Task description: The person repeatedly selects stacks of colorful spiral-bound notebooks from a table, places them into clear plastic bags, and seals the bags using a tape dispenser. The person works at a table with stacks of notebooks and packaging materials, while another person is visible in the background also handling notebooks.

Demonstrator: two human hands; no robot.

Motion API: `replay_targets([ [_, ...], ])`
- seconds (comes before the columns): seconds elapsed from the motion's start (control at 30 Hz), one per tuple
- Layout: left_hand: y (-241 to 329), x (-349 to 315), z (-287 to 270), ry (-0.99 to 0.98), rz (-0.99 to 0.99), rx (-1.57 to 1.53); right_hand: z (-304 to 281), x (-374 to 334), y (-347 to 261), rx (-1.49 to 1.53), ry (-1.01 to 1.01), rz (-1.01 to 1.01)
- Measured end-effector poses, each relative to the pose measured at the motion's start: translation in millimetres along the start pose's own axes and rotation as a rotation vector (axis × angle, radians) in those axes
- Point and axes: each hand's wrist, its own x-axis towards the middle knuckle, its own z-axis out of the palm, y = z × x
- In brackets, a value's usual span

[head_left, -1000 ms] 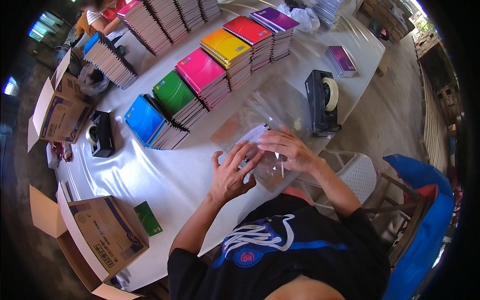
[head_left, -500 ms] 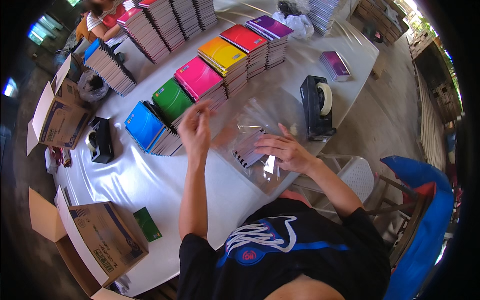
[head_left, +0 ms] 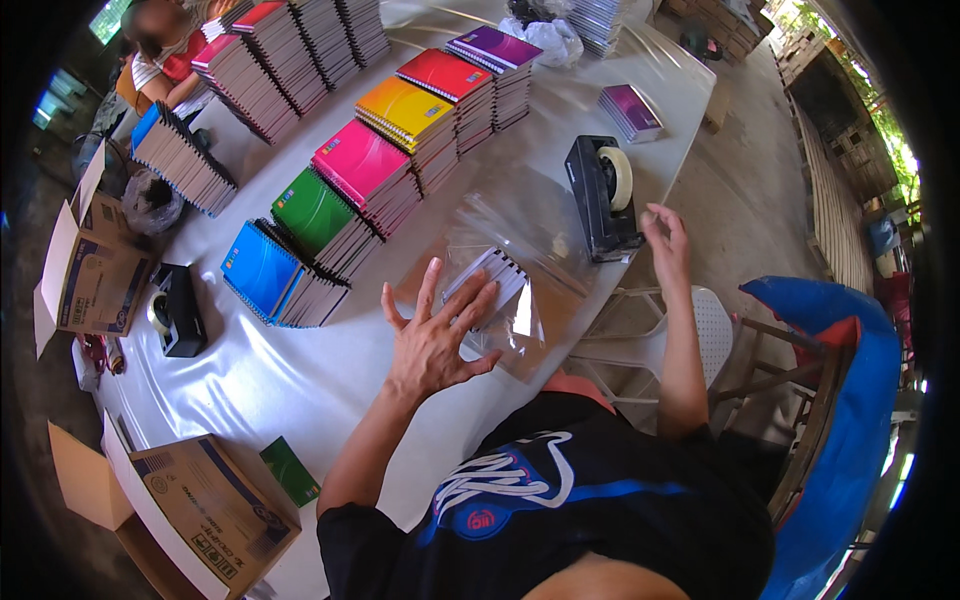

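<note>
With fingers spread, my left hand (head_left: 435, 340) lies across a spiral-bound notebook stack (head_left: 500, 275) wrapped in clear plastic (head_left: 525, 340). Its fingertips press on the wrapped stack, which shows pale page edges and black binding coils. My right hand (head_left: 670, 245) is raised at the table's right edge, beside the front end of a black tape dispenser (head_left: 602, 205) with a pale tape roll. The right fingers are drawn together; anything between them is too small to make out. More clear plastic sheets (head_left: 535, 225) lie beyond the wrapped stack.
Notebook stacks run diagonally: blue (head_left: 262, 268), green (head_left: 313, 212), pink (head_left: 362, 160), yellow (head_left: 405, 112), red (head_left: 443, 74), purple (head_left: 493, 48). Cartons (head_left: 215, 510) stand left, near a second tape dispenser (head_left: 180, 315). A person (head_left: 165, 70) sits across the table. A white chair (head_left: 690, 335) stands right.
My left hand has come down from above the table onto the wrapped stack. My right hand has left the stack and moved right, to beside the tape dispenser. The view has shifted slightly.
</note>
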Motion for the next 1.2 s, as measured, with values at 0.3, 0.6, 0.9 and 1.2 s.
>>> replay_targets([
  [0.3, 1, 1, -10, -0.032, -0.026, 0.059, 3, 16, 31, 0.603, -0.273, 0.462],
  [0.6, 0, -1, -13, -0.119, 0.017, 0.035, -13, -38, 28, -0.722, 0.165, -0.155],
  [0.9, -4, -2, -17, -0.142, 0.059, 0.086, 105, -33, -164, -0.075, -1.436, -0.223],
  [1.2, 1, 0, -19, -0.185, -0.003, 0.039, 120, -36, -164, -0.853, -0.939, -0.666],
])
